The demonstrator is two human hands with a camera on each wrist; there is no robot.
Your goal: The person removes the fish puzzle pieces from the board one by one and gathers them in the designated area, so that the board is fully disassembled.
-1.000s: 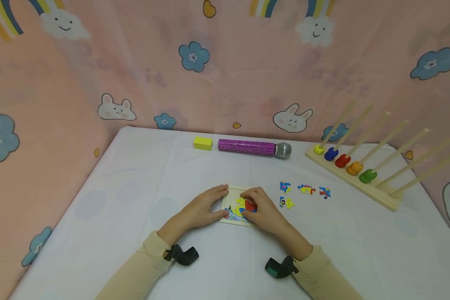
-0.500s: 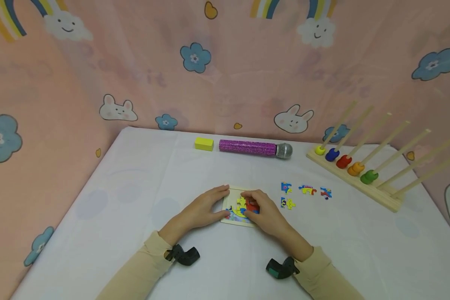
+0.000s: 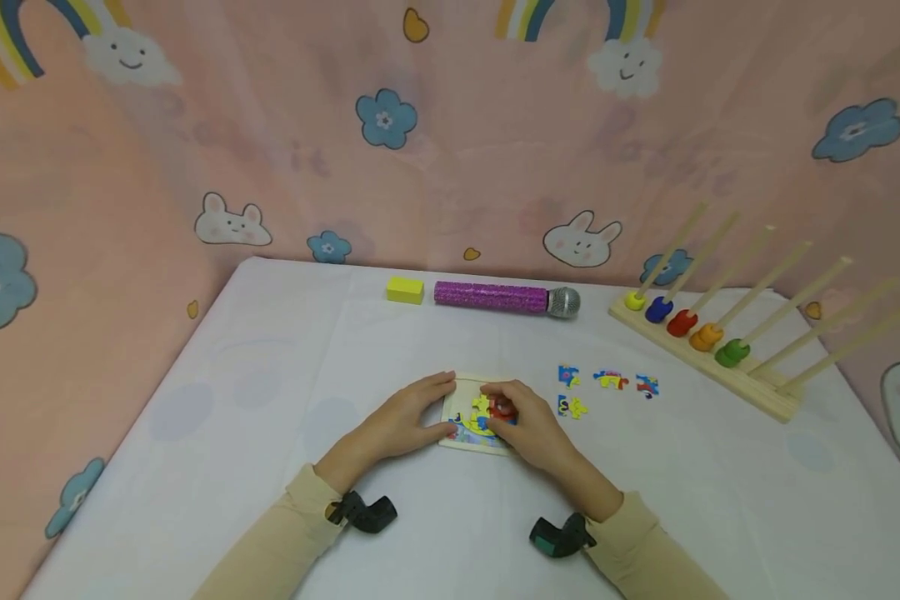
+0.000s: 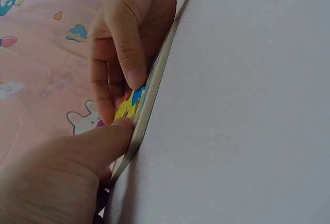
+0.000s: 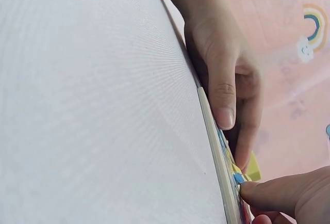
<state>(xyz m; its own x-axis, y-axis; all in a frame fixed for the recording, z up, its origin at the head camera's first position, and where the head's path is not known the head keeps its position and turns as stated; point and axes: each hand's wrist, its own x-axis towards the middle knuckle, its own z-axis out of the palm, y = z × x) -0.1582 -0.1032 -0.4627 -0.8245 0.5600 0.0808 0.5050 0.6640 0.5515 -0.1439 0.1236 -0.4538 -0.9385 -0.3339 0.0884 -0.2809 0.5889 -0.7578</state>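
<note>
A small wooden puzzle board lies on the white table, with yellow, blue and red pieces inside it. My left hand holds the board's left edge between thumb and fingers. My right hand curls over the board's right part and pinches a red puzzle piece against the picture. In the left wrist view the board's thin edge runs between my left thumb and my right hand's fingers. The right wrist view shows the board edge with my left thumb lying along it.
Several loose puzzle pieces lie just right of the board. At the back lie a yellow block and a glittery purple microphone. A wooden peg rack with coloured beads stands at the right. Pink patterned cloth walls surround the table.
My right fingers have shifted slightly left across the board with the red piece. The left hand stays on the board's left edge.
</note>
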